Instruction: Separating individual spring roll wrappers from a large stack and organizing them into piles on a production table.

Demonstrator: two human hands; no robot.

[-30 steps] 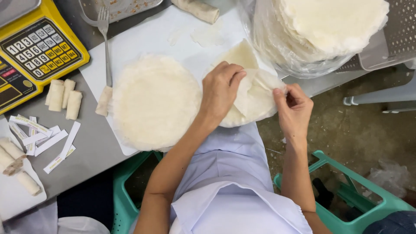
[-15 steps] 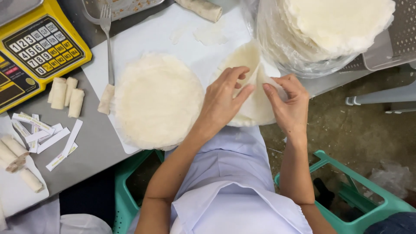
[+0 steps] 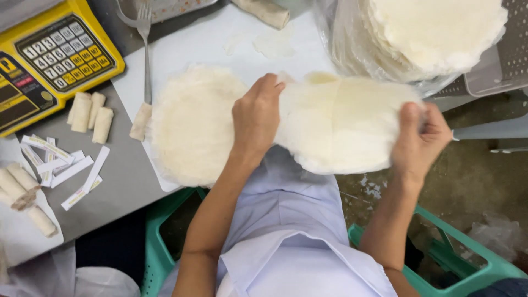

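So I've got this thin round wrapper sheet [image 3: 341, 124] stretched between both hands, hanging just off the front edge of the table [image 3: 115, 181], right of the flat stack of wrappers [image 3: 192, 124] lying on the white board. My left hand [image 3: 256, 118] has its edge with fingers pressed together on top, thumb tucked under from what I can tell. My right hand [image 3: 421, 137] pinches the opposite rim, fingers curled shut on it.

These things look paper-thin and floppy. It sags in the middle and you can see a fold line showing through, so it's basically weightless but tears if you look at it wrong. I'd guess it's a bit tacky too, since the sheets cling to each other. Best place to hold is the very rim, two opposite sides, flat fingers rather than nails, and keep it lightly taut so it doesn't fold onto itself.

A big bagged pile of wrappers [image 3: 434, 33] sits behind, a few rolled ones [image 3: 91, 113] and a fork [image 3: 144, 33] lie off to the left by the yellow scale [image 3: 49, 60].
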